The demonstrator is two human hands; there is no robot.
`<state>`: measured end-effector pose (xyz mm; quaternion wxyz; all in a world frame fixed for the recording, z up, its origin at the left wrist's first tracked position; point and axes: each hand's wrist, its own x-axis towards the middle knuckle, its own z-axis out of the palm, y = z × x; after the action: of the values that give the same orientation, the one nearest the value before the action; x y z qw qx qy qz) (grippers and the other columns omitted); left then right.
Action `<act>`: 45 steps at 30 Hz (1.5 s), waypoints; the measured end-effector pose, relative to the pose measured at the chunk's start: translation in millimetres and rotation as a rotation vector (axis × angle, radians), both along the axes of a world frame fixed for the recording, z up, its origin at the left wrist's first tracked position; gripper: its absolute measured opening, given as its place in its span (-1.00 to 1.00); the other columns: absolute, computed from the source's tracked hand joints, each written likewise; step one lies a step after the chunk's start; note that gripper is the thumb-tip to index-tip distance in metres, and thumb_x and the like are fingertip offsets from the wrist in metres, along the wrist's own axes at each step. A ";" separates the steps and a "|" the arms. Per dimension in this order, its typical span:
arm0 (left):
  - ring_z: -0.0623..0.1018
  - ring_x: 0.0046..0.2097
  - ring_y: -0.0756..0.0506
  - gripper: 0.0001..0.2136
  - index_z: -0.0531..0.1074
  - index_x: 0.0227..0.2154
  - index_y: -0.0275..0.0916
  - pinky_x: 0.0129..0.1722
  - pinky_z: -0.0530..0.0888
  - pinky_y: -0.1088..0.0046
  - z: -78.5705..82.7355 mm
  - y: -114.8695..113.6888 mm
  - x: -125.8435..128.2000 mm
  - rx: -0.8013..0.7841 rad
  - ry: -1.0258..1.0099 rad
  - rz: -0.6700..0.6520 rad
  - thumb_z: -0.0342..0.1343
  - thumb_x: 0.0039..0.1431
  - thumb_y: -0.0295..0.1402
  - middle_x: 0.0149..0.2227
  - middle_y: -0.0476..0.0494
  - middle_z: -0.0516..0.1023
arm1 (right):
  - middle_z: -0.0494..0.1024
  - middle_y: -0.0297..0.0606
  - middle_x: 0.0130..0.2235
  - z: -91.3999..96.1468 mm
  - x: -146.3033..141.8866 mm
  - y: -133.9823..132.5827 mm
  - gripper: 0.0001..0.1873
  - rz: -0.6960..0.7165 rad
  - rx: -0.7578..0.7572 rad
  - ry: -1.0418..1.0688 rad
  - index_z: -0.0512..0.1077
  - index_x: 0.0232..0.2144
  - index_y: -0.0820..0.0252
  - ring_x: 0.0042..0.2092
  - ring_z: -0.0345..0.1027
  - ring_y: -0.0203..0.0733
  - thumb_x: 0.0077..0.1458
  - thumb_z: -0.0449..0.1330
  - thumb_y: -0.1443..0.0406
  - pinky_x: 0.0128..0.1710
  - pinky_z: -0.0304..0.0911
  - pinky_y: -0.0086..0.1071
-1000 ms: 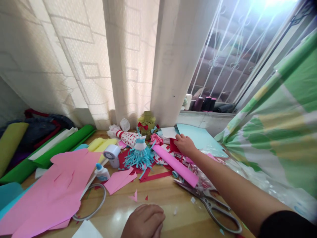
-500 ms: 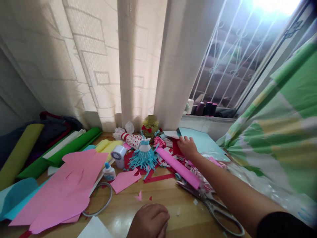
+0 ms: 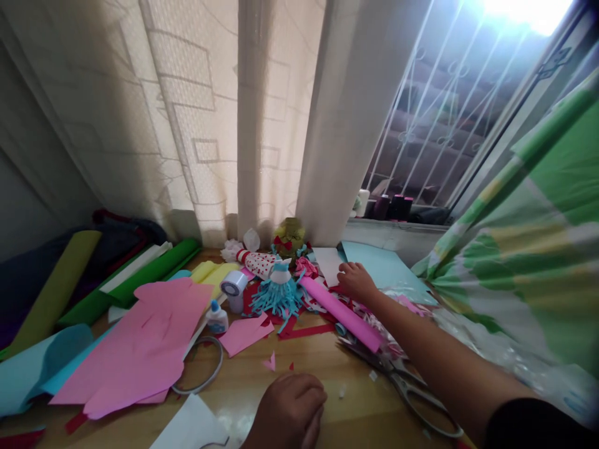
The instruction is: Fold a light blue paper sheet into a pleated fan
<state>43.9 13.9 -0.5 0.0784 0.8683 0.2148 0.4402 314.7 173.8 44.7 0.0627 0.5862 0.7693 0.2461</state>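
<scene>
My right hand (image 3: 355,280) reaches far across the wooden table (image 3: 318,374) and rests on the pile of red and white paper scraps next to a light blue sheet (image 3: 384,265); its fingers curl down onto the paper. A rolled pink paper tube (image 3: 339,312) lies just left of my right forearm. My left hand (image 3: 290,411) sits near the front edge as a loose fist, resting on the table, with nothing visible in it. Grey scissors (image 3: 412,390) lie under my right forearm.
A blue fringed paper doll (image 3: 278,293), a tape dispenser (image 3: 233,287), a glue bottle (image 3: 216,317) and a grey ring (image 3: 201,368) lie mid-table. Large pink sheets (image 3: 140,343) and green rolls (image 3: 140,274) fill the left. Curtains and a barred window stand behind; green cloth (image 3: 528,249) hangs at right.
The view has shifted so everything sits further right. My right hand has moved slightly over the scraps toward the white and light blue sheets. The left fist stays put.
</scene>
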 end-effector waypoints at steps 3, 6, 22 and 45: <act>0.53 -0.38 -0.05 -0.79 0.42 -0.36 -0.24 -0.41 0.45 0.45 -0.1 -1.7 -0.4 -0.040 0.017 0.007 -0.07 0.01 -0.58 -0.41 -0.12 0.54 | 0.39 -0.15 0.00 -6.0 -1.1 -1.4 -0.67 0.027 -0.028 0.023 0.33 -0.03 0.21 -0.07 0.35 -0.13 0.19 0.11 0.21 -0.10 0.32 -0.14; 0.53 -0.37 -0.05 -0.80 0.42 -0.35 -0.25 -0.41 0.44 0.45 0.0 -2.1 -0.8 -0.056 0.030 0.010 -0.06 0.03 -0.57 -0.40 -0.12 0.54 | 0.39 -0.15 0.00 -10.4 0.1 -2.2 -0.67 0.045 -0.064 0.033 0.33 -0.03 0.21 -0.07 0.35 -0.13 0.19 0.11 0.20 -0.11 0.32 -0.14; 0.54 -0.39 -0.05 -0.79 0.42 -0.33 -0.23 -0.39 0.46 0.47 -4.8 1.3 -0.3 -0.028 0.035 -0.005 -0.06 0.02 -0.56 -0.42 -0.13 0.55 | 0.39 -0.15 -0.01 -12.4 14.7 7.6 -0.67 0.015 -0.195 0.077 0.33 -0.02 0.22 -0.08 0.35 -0.14 0.19 0.11 0.20 -0.12 0.33 -0.15; 0.51 -0.32 -0.05 -0.81 0.45 -0.35 -0.24 -0.30 0.45 0.46 6.2 -6.9 -4.3 -0.224 0.079 0.005 -0.06 0.10 -0.55 -0.36 -0.13 0.53 | 0.39 -0.16 -0.01 3.5 1.6 -13.0 -0.68 -0.116 -0.219 0.193 0.33 -0.03 0.20 -0.09 0.36 -0.15 0.20 0.10 0.21 -0.12 0.33 -0.16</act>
<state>39.7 7.1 5.7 0.1653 0.8702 0.2677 0.3793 316.3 160.7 48.2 0.0660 0.6403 0.7589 0.0992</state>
